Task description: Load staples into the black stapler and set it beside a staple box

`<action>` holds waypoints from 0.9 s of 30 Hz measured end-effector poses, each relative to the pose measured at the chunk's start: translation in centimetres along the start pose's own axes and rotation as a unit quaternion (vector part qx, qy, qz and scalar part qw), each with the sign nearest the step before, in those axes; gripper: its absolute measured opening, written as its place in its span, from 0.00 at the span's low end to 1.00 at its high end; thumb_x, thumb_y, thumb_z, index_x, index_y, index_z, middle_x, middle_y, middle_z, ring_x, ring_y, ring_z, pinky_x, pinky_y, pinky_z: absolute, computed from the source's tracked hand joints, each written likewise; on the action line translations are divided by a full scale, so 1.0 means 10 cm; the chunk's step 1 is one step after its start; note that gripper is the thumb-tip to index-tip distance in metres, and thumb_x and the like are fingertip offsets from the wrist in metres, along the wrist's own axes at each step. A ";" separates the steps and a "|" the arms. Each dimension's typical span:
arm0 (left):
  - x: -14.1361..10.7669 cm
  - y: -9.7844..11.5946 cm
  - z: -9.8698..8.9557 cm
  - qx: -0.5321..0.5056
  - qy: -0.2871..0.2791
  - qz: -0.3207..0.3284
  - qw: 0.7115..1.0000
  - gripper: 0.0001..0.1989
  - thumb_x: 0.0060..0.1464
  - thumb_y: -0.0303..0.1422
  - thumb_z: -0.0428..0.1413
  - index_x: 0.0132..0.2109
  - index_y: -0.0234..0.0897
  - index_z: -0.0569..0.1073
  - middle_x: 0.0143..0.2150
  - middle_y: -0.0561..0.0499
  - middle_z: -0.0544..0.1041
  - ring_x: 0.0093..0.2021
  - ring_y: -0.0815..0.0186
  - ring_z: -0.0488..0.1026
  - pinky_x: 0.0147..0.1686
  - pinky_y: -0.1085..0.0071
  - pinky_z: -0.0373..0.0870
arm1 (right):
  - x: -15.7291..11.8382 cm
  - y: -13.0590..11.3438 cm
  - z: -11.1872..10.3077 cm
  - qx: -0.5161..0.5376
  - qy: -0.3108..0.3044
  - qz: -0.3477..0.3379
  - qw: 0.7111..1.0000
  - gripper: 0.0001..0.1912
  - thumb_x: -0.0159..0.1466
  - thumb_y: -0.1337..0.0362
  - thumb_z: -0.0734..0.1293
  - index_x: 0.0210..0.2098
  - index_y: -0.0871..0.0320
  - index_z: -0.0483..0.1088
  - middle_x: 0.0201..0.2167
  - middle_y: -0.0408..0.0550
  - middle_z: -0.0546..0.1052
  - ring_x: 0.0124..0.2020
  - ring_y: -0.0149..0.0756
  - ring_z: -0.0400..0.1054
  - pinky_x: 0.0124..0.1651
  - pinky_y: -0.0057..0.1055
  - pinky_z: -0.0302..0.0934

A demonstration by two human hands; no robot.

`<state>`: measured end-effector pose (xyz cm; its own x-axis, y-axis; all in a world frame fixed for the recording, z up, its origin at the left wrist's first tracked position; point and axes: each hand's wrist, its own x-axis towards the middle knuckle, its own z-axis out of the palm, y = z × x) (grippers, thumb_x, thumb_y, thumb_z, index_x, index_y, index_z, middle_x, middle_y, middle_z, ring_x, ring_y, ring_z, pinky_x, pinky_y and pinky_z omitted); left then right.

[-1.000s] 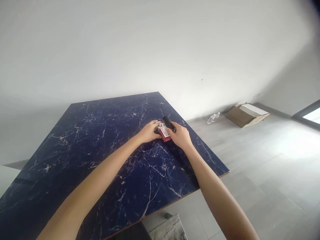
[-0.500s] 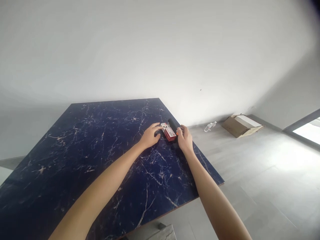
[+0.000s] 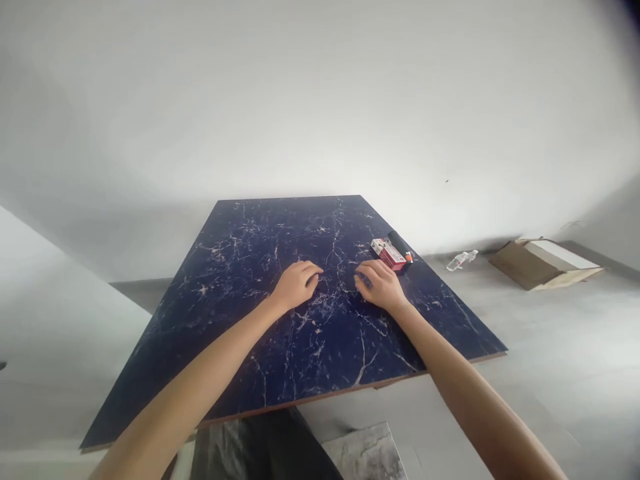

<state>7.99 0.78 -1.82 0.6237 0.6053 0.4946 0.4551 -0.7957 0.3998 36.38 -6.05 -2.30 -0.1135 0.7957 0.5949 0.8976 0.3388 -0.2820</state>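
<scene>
My left hand point(image 3: 297, 283) rests over the middle of the dark blue marbled table point(image 3: 280, 233), fingers loosely curved and thumb apart, with nothing in it. Across a short gap, my right hand point(image 3: 381, 284) is also low over the table, fingers bent and apart, holding nothing visible. Just beyond the right hand lies a small red-and-white carton point(image 3: 391, 257). Beside it, along the table's right edge, is a black cylinder point(image 3: 399, 243). A small orange-and-white item point(image 3: 409, 257) sits at the cylinder's near end; its kind is too small to tell.
On the floor to the right lie clear plastic bottles point(image 3: 457, 261) and an open cardboard box point(image 3: 543, 265). A pale wall point(image 3: 300, 100) stands behind the table. Below the near edge, a grey marbled slab point(image 3: 367, 453) shows.
Both hands have come away from the carton and cylinder, which stay near the right edge. My right hand has left the orange item. The view has turned left.
</scene>
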 end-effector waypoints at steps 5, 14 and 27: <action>0.04 0.00 -0.10 -0.038 -0.045 0.011 0.998 0.14 0.64 0.32 0.50 0.52 0.40 0.78 0.49 0.46 0.81 0.51 0.57 0.75 0.60 0.53 0.65 | -0.04 -0.15 0.10 -0.057 0.018 0.085 0.995 0.15 0.69 0.57 0.58 0.39 0.55 0.74 0.34 0.50 0.79 0.34 0.40 0.73 0.41 0.33 0.63; -0.01 -0.32 -0.26 -0.283 0.078 -0.200 0.935 0.19 0.65 0.44 0.43 0.41 0.38 0.74 0.24 0.54 0.68 0.27 0.65 0.68 0.32 0.69 0.66 | -0.08 -0.33 0.10 -0.062 -0.005 0.124 0.990 0.15 0.67 0.56 0.60 0.33 0.55 0.74 0.25 0.44 0.76 0.25 0.35 0.68 0.34 0.30 0.57; 0.18 -0.29 0.00 -0.066 -0.085 -0.073 0.992 0.22 0.54 0.34 0.54 0.17 0.39 0.54 0.15 0.54 0.57 0.19 0.67 0.54 0.28 0.66 0.49 | 0.66 -0.49 0.62 -0.073 -0.201 -0.045 0.976 0.13 0.59 0.65 0.63 0.18 0.56 0.63 0.20 0.44 0.72 0.22 0.32 0.58 0.30 0.31 0.44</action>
<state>7.80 4.16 -2.05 0.6603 0.6923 0.2910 0.4690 -0.6828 0.5603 28.61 0.69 -1.67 -0.3254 0.9090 0.2602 0.9244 0.3638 -0.1148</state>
